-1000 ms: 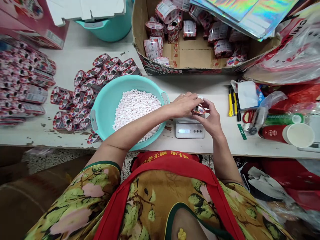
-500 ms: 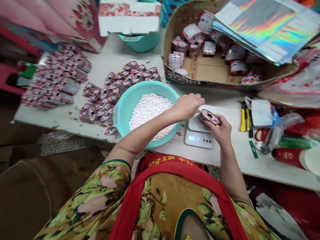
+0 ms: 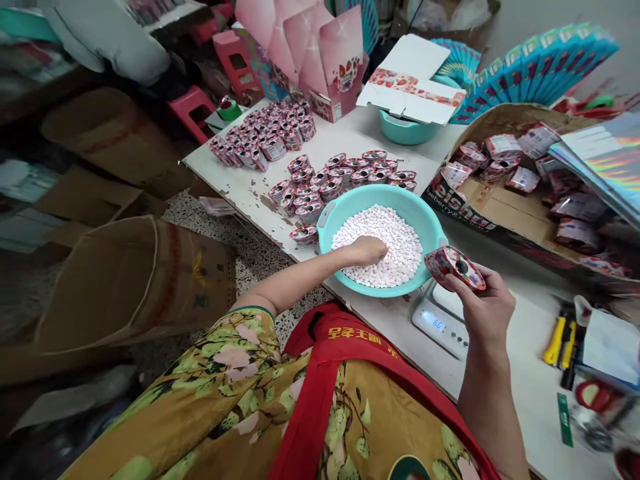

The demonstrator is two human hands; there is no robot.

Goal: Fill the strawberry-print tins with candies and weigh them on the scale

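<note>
My left hand [image 3: 369, 251] is curled, its fingertips dug into the small white candies [image 3: 385, 223] that fill much of a turquoise basin [image 3: 433, 210]. What lies inside its fingers is hidden. My right hand [image 3: 483, 297] grips a red and white printed small box [image 3: 457, 269], tilted, with a dark round hole in its top. That box is at the basin's right rim, partly over a white digital scale [image 3: 440, 323] with a lit display. Several similar boxes [image 3: 345, 175] stand on the table just beyond the basin.
More boxes form a dense cluster [image 3: 270, 137] at the far left of the table. An open cardboard carton [image 3: 520, 213] of wrapped packs stands at the right, near yellow cutters [image 3: 563, 340]. Pink boxes [image 3: 340, 67] and a second turquoise basin [image 3: 407, 130] are behind.
The view has swung left. My left hand has gone from beside the small box down into the candies. The right hand still holds the box, now nearer the basin's rim.
</note>
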